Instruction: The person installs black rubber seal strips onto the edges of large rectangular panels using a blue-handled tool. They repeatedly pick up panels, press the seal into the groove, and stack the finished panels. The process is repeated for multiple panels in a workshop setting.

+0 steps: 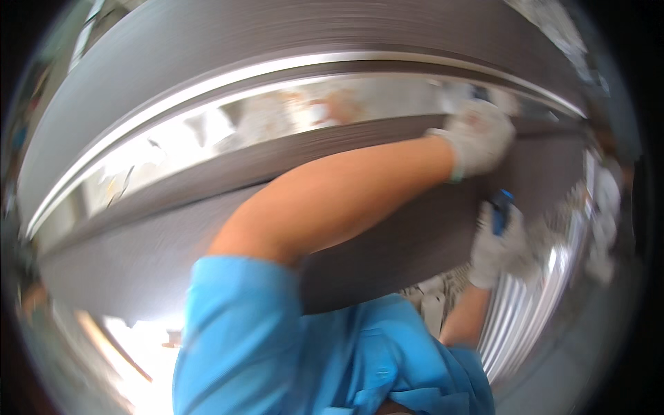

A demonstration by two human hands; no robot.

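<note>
A long dark brown panel (408, 228) lies across in front of me, with a bright metal strip (387, 97) running along its far side. My left arm reaches over it to the right. In a pale work glove, my left hand (482, 137) is curled at the strip's edge; blur hides its fingertips, and a small dark blue piece shows just beyond them. Nearer to me on the right, my gloved right hand (499, 242) is closed around a small blue handheld tool (501, 213), tip pointing up and away. Its exact kind is too blurred to tell.
Another wide dark panel (311, 28) curves across the far side, edged with a bright metal rail (277, 66). Several silvery ribbed metal lengths (529, 311) lie at the near right. Strong light glares at the lower left.
</note>
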